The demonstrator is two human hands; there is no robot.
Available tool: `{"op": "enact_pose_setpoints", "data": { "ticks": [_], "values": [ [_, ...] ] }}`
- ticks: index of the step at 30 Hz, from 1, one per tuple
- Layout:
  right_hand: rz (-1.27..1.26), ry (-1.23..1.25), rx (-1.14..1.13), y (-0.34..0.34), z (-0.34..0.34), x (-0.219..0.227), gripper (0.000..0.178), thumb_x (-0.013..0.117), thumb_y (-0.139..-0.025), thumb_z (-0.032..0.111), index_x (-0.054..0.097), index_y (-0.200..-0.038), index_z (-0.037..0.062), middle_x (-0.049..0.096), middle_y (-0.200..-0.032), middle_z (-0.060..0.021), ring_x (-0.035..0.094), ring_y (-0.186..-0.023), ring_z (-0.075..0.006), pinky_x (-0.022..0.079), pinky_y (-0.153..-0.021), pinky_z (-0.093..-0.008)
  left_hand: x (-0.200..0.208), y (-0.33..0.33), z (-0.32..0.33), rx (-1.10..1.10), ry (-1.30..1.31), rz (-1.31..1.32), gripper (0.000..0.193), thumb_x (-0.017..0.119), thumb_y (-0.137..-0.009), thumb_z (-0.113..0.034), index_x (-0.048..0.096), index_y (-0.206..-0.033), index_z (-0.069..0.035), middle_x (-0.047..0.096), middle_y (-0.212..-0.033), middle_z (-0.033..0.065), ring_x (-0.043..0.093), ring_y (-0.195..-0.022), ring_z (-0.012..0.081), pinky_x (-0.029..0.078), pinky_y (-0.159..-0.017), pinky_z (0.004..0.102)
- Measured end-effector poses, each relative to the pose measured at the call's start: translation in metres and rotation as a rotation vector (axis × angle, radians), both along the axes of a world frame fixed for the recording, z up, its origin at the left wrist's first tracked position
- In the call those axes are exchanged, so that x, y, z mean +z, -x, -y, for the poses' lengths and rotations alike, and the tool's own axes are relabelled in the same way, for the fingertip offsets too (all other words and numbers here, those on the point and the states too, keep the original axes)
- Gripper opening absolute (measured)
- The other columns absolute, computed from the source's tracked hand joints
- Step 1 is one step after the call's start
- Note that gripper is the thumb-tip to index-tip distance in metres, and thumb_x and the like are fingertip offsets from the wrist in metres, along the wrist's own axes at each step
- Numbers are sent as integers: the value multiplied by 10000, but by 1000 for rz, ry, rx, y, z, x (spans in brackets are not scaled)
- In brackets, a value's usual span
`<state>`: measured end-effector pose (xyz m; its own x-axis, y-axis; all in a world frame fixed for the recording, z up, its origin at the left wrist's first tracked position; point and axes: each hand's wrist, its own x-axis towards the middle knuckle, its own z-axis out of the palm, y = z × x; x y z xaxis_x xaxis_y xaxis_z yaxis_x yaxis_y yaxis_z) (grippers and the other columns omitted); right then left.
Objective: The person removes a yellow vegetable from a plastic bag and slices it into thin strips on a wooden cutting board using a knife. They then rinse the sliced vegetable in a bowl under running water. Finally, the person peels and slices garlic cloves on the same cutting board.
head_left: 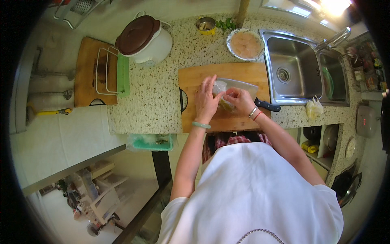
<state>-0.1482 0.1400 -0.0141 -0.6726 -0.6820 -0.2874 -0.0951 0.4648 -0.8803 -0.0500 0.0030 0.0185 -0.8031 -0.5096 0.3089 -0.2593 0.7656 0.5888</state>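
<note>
Over the wooden cutting board (pixel 195 75) both my hands are at a crinkled clear plastic bag (pixel 220 86). My left hand (pixel 207 103) has its fingers stretched forward, with the bag between them and the thumb. Close to that thumb, my right hand (pixel 240 101) pinches the bag with bent fingertips. Something yellowish (pixel 226 106) shows beneath the hands; its kind is unclear. A kitchen knife lies on the board, its broad blade (pixel 245 85) partly behind the hands and its black handle (pixel 267 105) pointing right, next to my right wrist.
A patterned bowl of pale pink slices (pixel 245 44) stands behind the board, near a small metal cup (pixel 206 25) and green leaves (pixel 226 24). To the right is a steel sink (pixel 294 61) with a knotted bag (pixel 314 107) in front. A brown-lidded white cooker (pixel 152 44) stands left.
</note>
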Motion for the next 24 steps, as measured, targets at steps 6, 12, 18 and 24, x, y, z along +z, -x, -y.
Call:
{"op": "enact_pose_setpoints", "data": {
  "ticks": [6,12,18,24],
  "values": [
    [256,334,-92,11,-21,24,152,744,-811,110,606,-825,48,618,-828,-37,561,-695,-128,471,-645,-258,-20,-13,39,122,-308,211,187,685,-851,-209,660,-982,-78,676,-806,92,637,-705,221,493,-644,331],
    [530,348,-287,18,-31,32,166,694,-843,66,529,-854,60,589,-729,-8,503,-584,-57,431,-510,-204,-18,-31,61,299,-611,-48,86,610,-909,-87,639,-981,-51,671,-806,36,627,-644,137,493,-600,269],
    [431,330,-283,13,-25,36,167,683,-865,109,525,-854,59,533,-682,35,466,-568,-42,381,-482,-201,-8,-40,70,406,-1202,-430,206,566,-956,-111,526,-1127,-3,627,-1020,95,672,-779,186,573,-691,299],
    [309,235,-81,6,-24,34,264,648,-922,232,612,-1050,5,584,-692,22,532,-595,-44,425,-534,-204,-17,-50,45,551,-1059,-646,225,585,-960,-161,528,-1141,-39,622,-1012,56,617,-953,155,567,-776,329]
  ]
}}
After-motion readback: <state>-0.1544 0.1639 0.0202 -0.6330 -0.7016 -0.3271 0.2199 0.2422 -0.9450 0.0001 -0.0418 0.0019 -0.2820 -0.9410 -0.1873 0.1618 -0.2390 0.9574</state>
